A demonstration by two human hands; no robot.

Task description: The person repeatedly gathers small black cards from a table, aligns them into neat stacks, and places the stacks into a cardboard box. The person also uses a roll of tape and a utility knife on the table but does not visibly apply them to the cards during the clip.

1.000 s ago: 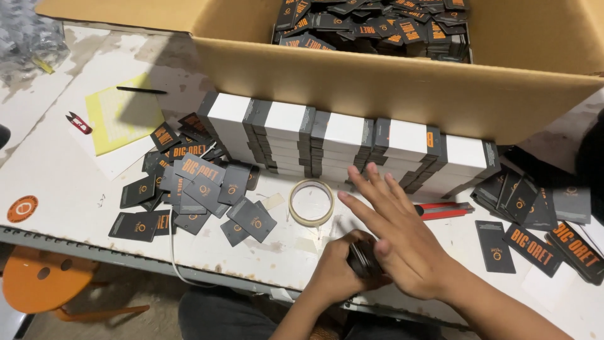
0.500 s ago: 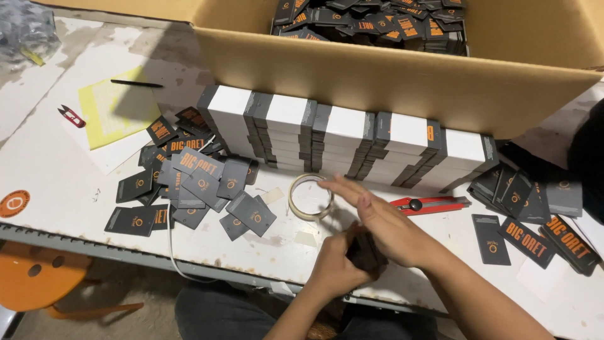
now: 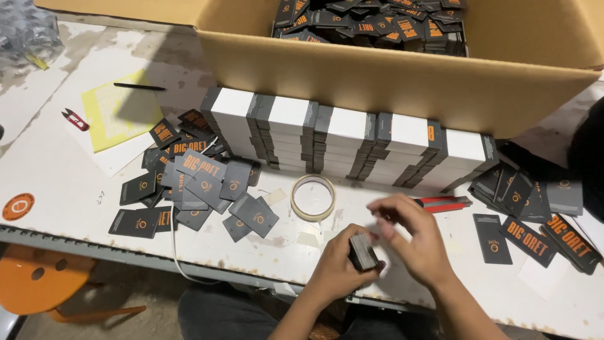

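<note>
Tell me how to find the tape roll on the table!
Start at the big cardboard box and the row of white-wrapped stacks in front of it. Just below the row, on the white table, lies the tape roll. It is the only pale ring; the things around it are flat dark cards.

Banded bundles stood mid-frame below the box; loose tags lay left, tape roll beneath.

A yellow paper sheet lies beside red thread snips.
</note>
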